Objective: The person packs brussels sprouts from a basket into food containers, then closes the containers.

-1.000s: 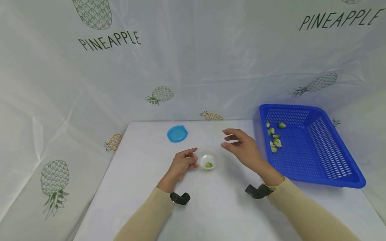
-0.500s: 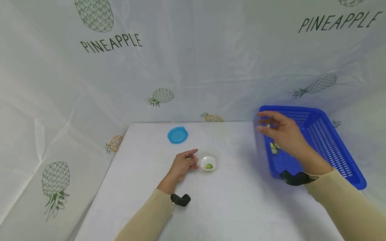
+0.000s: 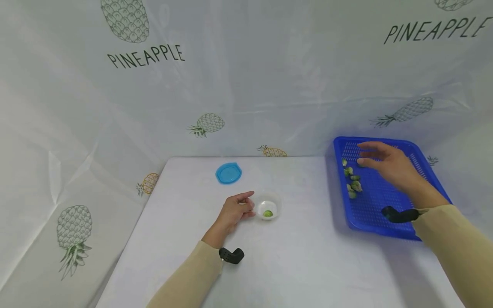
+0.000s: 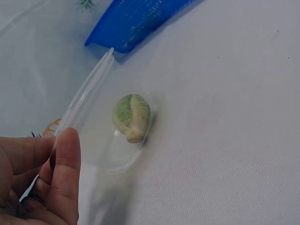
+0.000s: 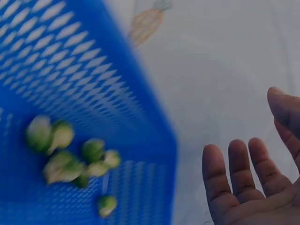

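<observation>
My left hand [image 3: 233, 211] pinches the rim of a small clear plastic container [image 3: 279, 205], which stands on the white table. A single Brussels sprout [image 3: 268, 213] lies inside it; the left wrist view shows the sprout [image 4: 131, 117] close up, stem end toward the camera. Over the blue plastic basket [image 3: 379, 218] hovers my right hand [image 3: 398, 169], fingers loosely bent and thumb apart. In the right wrist view nothing is between the right hand's [image 5: 262, 192] fingers. Several Brussels sprouts [image 3: 356, 186] lie along the basket's left side.
A light-blue lid [image 3: 229, 173] lies on the table [image 3: 292, 265] behind the container. The basket's raised, slotted walls [image 5: 154, 122] stand at the table's right. A pineapple-printed plastic sheet [image 3: 246, 77] rises behind the table.
My right hand has moved right, from beside the container across the basket's left rim to above its inside. The left hand keeps its hold on the container.
</observation>
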